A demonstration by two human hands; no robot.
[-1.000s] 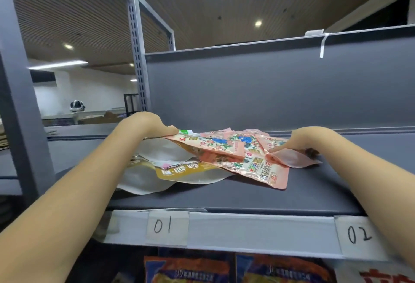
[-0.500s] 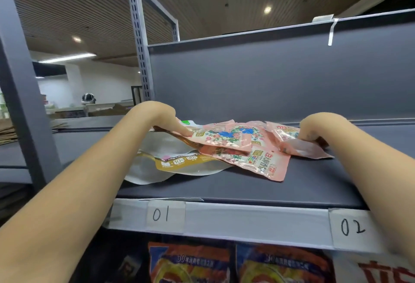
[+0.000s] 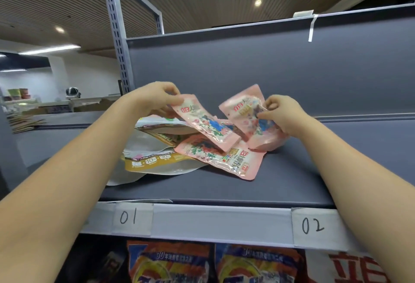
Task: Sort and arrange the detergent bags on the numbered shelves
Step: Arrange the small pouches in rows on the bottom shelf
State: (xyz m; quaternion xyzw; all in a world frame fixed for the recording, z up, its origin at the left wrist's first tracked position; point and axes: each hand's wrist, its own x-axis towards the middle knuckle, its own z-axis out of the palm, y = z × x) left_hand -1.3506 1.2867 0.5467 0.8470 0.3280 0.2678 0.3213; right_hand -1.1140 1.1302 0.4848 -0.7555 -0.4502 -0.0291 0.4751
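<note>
Several detergent bags lie in a heap on the grey shelf (image 3: 224,188). My left hand (image 3: 155,97) pinches the top corner of one pink flowered bag (image 3: 206,123) and tilts it up. My right hand (image 3: 280,114) grips a second pink bag (image 3: 244,112), raised nearly upright with its lower end on the shelf. A third pink bag (image 3: 233,159) lies flat beneath them. White and gold bags (image 3: 152,159) lie at the left of the heap. Paper labels 01 (image 3: 129,217) and 02 (image 3: 313,225) are stuck on the shelf's front edge.
A grey back panel (image 3: 269,65) closes the shelf behind the heap. A perforated upright post (image 3: 116,35) stands at the left. Orange and blue bags (image 3: 170,262) fill the shelf below. The shelf surface to the right of the heap, above label 02, is bare.
Both hands have lifted a pink bag each out of the flat heap and tilted them up; before, they were reaching into the pile on the shelf.
</note>
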